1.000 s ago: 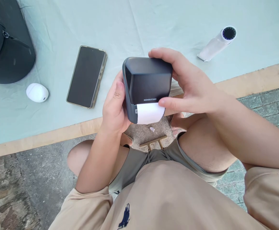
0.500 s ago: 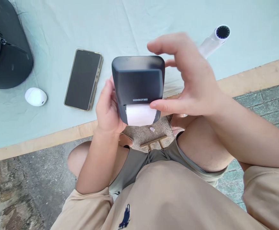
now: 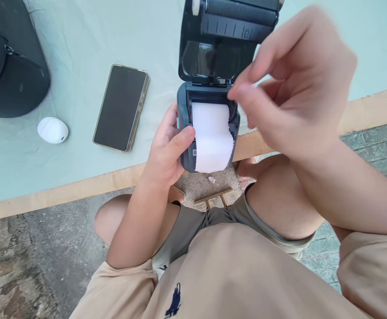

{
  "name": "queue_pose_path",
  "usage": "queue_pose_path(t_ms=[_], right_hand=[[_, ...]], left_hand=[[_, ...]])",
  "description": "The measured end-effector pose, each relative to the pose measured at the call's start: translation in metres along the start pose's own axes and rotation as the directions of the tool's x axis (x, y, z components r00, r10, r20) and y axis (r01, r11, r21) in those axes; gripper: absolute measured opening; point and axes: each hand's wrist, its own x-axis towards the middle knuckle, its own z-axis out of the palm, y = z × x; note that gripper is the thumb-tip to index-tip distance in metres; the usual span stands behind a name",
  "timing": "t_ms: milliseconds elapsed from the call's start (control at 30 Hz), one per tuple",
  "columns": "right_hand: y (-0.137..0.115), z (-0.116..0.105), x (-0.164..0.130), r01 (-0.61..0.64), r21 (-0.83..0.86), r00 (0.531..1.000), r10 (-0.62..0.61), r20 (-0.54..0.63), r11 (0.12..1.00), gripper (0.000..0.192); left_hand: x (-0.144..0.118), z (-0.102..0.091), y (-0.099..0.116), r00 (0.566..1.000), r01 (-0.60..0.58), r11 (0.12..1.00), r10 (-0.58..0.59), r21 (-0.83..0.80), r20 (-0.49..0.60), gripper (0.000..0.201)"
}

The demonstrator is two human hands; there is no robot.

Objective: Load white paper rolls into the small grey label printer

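My left hand (image 3: 166, 153) grips the body of a small dark label printer (image 3: 184, 137) held over the table edge. Its lid (image 3: 221, 42) stands flipped up and away from me, showing the roller bar at its top. A white paper roll (image 3: 212, 135) sits in the open bay, with its loose end hanging over the front. My right hand (image 3: 296, 88) hovers blurred just right of the bay, fingers bent and apart, fingertips near the paper, holding nothing that I can see.
A phone (image 3: 122, 106) lies face up on the pale green tablecloth (image 3: 80, 53). A white egg-shaped case (image 3: 52, 130) and a black bag (image 3: 9, 57) are at the left. The table's wooden edge (image 3: 63, 192) runs in front of my knees.
The printer's lid was shut and now stands open. My right hand let go of the lid and lifted beside it. The paper roll has come into view.
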Motion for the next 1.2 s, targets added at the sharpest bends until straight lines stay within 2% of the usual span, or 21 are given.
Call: queue_pose_path(t_ms=[67, 200, 267, 367, 433, 500, 567, 633, 700, 767, 867, 967, 1067, 1133, 1200], right_hand=[[0.004, 0.003, -0.001, 0.062, -0.165, 0.992, -0.042, 0.119, 0.984, 0.017], [0.007, 0.007, 0.0, 0.095, -0.461, 0.972, 0.017, 0.233, 0.882, 0.031], [0.006, 0.006, 0.002, 0.124, -0.487, 0.953, 0.032, 0.3, 0.864, 0.033], [0.003, -0.001, 0.005, 0.057, -0.335, 0.932, 0.07, 0.355, 0.94, 0.032], [0.001, -0.008, 0.004, -0.017, -0.135, 0.936, 0.063, 0.345, 0.991, 0.034], [0.001, -0.015, 0.002, -0.076, 0.103, 0.945, 0.039, 0.326, 0.992, 0.036], [0.006, -0.019, 0.001, -0.152, 0.346, 0.962, 0.058, 0.265, 0.926, 0.038], [0.015, -0.018, 0.003, -0.236, 0.555, 0.967, 0.138, 0.214, 0.797, 0.043], [0.027, -0.013, 0.006, -0.322, 0.654, 0.946, 0.25, 0.205, 0.684, 0.049], [0.039, -0.005, 0.008, -0.383, 0.667, 0.919, 0.336, 0.206, 0.639, 0.055], [0.053, 0.005, 0.006, -0.371, 0.668, 0.916, 0.374, 0.147, 0.645, 0.058], [0.056, 0.008, -0.002, -0.297, 0.606, 0.949, 0.299, 0.1, 0.738, 0.052], [0.052, 0.004, -0.007, -0.14, 0.457, 0.985, 0.171, -0.028, 0.878, 0.041], [0.05, 0.0, -0.007, -0.069, 0.414, 0.983, 0.132, -0.127, 0.908, 0.037], [0.051, -0.001, -0.006, -0.097, 0.416, 0.98, 0.16, -0.121, 0.904, 0.035]], left_hand=[[0.0, 0.0, -0.001, 1.0, -0.003, 1.0, 0.003, -0.027, 0.007, 0.041], [0.0, 0.001, -0.003, 1.0, 0.002, 1.0, -0.002, -0.021, 0.004, 0.04], [0.0, 0.002, -0.003, 1.0, 0.011, 1.0, -0.011, 0.011, -0.002, 0.043], [-0.001, 0.001, -0.002, 0.999, 0.03, 0.999, -0.03, 0.043, -0.017, 0.045], [-0.002, 0.001, -0.002, 0.999, 0.026, 0.999, -0.025, 0.024, -0.029, 0.042], [-0.002, 0.0, -0.002, 0.999, 0.014, 1.0, -0.014, -0.005, -0.04, 0.039], [-0.001, -0.002, -0.002, 0.999, 0.002, 1.0, -0.003, -0.029, -0.053, 0.038], [0.001, -0.003, -0.002, 0.998, -0.012, 0.999, 0.009, -0.048, -0.062, 0.035], [0.003, -0.004, -0.002, 0.998, -0.014, 0.998, 0.01, -0.066, -0.069, 0.031], [0.005, -0.004, -0.002, 0.998, -0.012, 0.997, 0.007, -0.076, -0.061, 0.027], [0.006, -0.003, 0.0, 0.999, -0.013, 0.997, 0.01, -0.077, -0.039, 0.025], [0.006, -0.001, 0.001, 1.0, -0.002, 0.998, 0.001, -0.062, -0.022, 0.026], [0.005, -0.001, 0.002, 0.999, -0.001, 0.999, 0.0, -0.037, -0.034, 0.029], [0.005, -0.001, 0.001, 0.999, -0.004, 1.0, 0.003, -0.022, -0.049, 0.031], [0.005, -0.002, 0.0, 0.999, -0.003, 1.0, 0.002, -0.016, -0.051, 0.035]])
